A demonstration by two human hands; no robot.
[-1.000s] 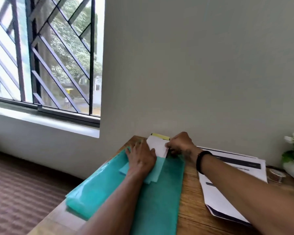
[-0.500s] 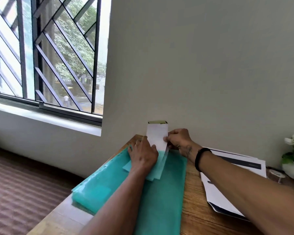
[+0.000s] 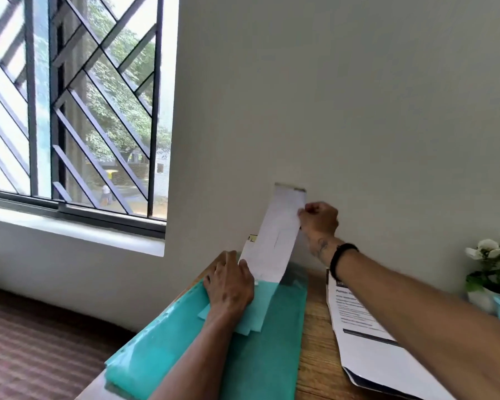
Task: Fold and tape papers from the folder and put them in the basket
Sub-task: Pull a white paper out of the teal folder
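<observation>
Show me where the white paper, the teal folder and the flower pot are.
white paper (image 3: pixel 274 238), head view, middle of the raised sheet.
teal folder (image 3: pixel 260 359), head view, bare cover.
flower pot (image 3: pixel 481 298), head view, white side.

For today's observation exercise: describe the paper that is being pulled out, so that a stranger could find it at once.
Start at the wooden table against the grey wall and find the teal plastic folder under the left hand. Rising from it is a long white paper strip, pinched by the right hand. Unlike the printed sheets lying flat, it stands raised.
</observation>
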